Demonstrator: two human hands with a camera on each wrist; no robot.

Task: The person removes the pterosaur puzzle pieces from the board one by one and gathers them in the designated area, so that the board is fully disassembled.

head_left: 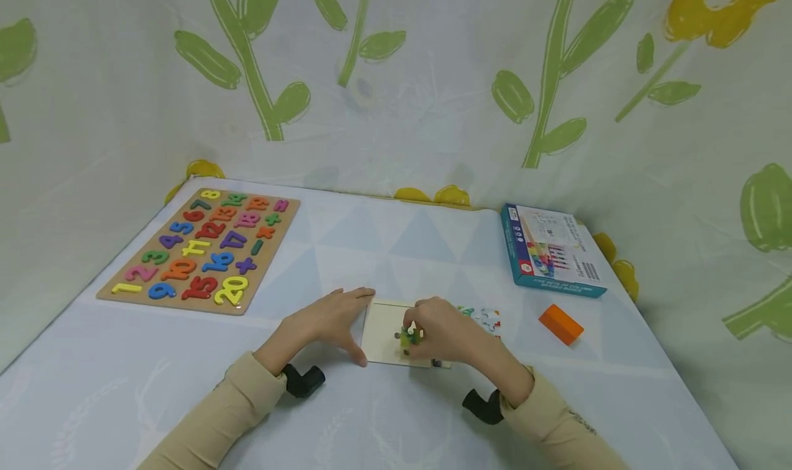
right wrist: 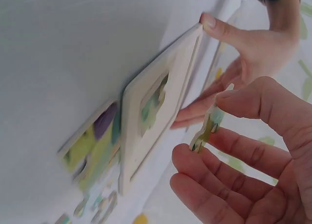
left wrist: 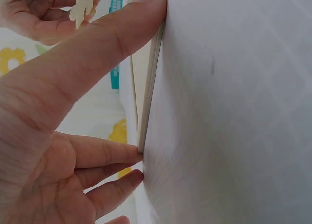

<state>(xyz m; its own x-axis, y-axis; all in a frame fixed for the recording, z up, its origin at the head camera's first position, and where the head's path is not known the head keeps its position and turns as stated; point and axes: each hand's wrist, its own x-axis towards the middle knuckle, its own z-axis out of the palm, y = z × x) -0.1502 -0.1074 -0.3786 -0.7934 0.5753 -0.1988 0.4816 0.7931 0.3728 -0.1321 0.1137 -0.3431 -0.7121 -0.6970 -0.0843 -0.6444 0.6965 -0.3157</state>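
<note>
A pale wooden puzzle tray (head_left: pixel 382 326) with a raised rim lies flat on the table. My left hand (head_left: pixel 324 322) holds its left side, thumb at the near corner and fingertips at the far one; the left wrist view shows these fingertips against the tray's edge (left wrist: pixel 146 107). Above the tray, my right hand (head_left: pixel 448 332) pinches a small green jigsaw piece (right wrist: pixel 209 124) between thumb and fingers. Another jigsaw piece (right wrist: pixel 155 104), green and dark, lies inside the tray. Loose jigsaw pieces (right wrist: pixel 92 141) lie beside the tray, partly hidden by the right hand in the head view.
A wooden number board (head_left: pixel 272 257) with coloured numerals lies at the left. Back right is a teal-edged box (head_left: pixel 553 250), with an orange block (head_left: pixel 561 324) nearer. More colourful jigsaw pieces (head_left: pixel 489 319) lie right of the tray. A flowered curtain (head_left: pixel 427 113) hangs behind the table.
</note>
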